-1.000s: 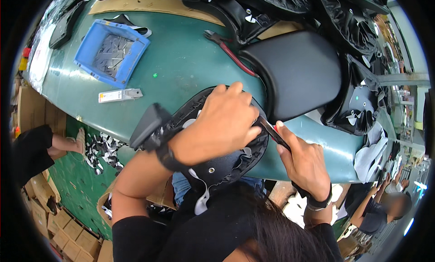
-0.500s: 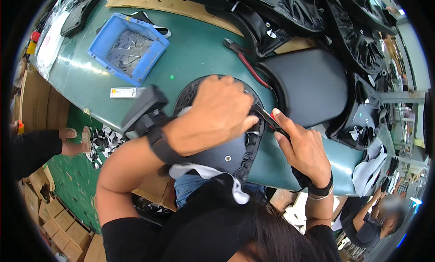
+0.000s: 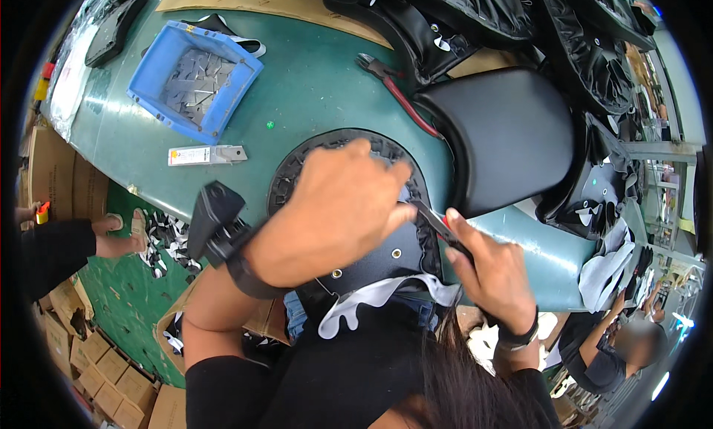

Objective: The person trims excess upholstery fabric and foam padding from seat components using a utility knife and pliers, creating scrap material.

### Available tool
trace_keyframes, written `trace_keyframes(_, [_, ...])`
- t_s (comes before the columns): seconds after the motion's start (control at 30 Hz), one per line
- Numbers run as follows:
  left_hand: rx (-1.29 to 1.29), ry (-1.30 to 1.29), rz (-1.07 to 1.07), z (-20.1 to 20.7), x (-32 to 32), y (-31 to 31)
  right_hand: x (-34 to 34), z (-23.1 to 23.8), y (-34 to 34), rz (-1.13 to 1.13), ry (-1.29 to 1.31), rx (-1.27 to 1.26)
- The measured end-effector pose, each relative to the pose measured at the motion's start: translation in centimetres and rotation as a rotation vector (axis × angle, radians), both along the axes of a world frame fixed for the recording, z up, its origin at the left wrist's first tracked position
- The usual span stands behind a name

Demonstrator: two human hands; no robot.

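A black padded seat-like part lies underside up at the table's near edge. Its rim is gathered, and metal eyelets show in its flat middle. A white fabric strip hangs from its near side. My left hand is over the part, fingers curled and thumb drawn in near the right rim; what it pinches is hidden. In my right hand is a utility knife with a dark and red handle, its tip at the rim close to my left thumb.
A blue bin of small grey metal pieces stands at the left beside a flat plastic case. Red-handled pincers lie ahead, touching a finished black seat. More black covers pile up behind. Other people are at both sides.
The seat part has turned and shifted, showing a second eyelet and moving the white strip to the right. Both hands have moved slightly down, with the knife still at the rim.
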State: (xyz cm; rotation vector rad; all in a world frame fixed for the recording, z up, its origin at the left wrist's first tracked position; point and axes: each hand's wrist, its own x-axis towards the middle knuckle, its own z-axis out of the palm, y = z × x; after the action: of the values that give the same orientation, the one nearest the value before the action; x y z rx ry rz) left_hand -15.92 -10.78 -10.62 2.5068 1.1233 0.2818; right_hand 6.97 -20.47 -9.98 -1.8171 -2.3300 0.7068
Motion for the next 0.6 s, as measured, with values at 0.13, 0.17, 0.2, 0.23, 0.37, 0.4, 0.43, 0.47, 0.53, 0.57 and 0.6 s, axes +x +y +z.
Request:
trace_keyframes(0.13, [-0.132,-0.270,-0.038,-2.5,0.6,0.1,0.3,-0.1,0.3,0.051,-0.017,-0.041])
trace_keyframes(0.17, [-0.269,-0.471,0.037,-2.6,0.0,0.5,0.4,-0.3,-0.4,0.040,-0.010,-0.040])
trace_keyframes(0.2, [-0.275,-0.471,0.031,-3.0,-0.2,1.1,0.8,0.1,-1.4,0.026,-0.052,-0.086])
trace_keyframes(0.23, [-0.353,-0.930,0.153,-3.0,-0.7,1.4,1.0,0.6,-3.0,0.005,-0.034,-0.111])
trace_keyframes(0.37, [-0.951,-1.632,0.109,-1.9,-1.5,0.9,2.5,0.8,-5.2,0.011,-0.002,-0.054])
trace_keyframes(0.4, [-0.923,-1.223,0.184,-0.1,-0.1,0.2,3.0,0.8,-4.8,-0.011,-0.030,-0.109])
trace_keyframes(0.43, [-0.629,-0.896,0.009,-0.7,0.5,-0.6,3.3,1.0,-3.6,0.049,-0.063,-0.072])
trace_keyframes(0.47, [-0.337,-0.561,-0.153,-1.3,1.0,-1.3,3.4,1.3,-2.5,0.082,-0.075,-0.072])
trace_keyframes(0.53, [-0.037,0.024,-0.237,-0.7,1.7,-2.9,3.6,1.8,-0.5,0.158,-0.099,-0.074])
trace_keyframes(0.57, [0.024,0.032,-0.249,-0.5,2.1,-2.9,3.8,1.8,0.1,0.160,-0.097,-0.073])
trace_keyframes(0.6, [0.029,0.036,-0.248,-0.5,2.3,-2.7,4.0,1.9,0.7,0.186,-0.104,-0.092])
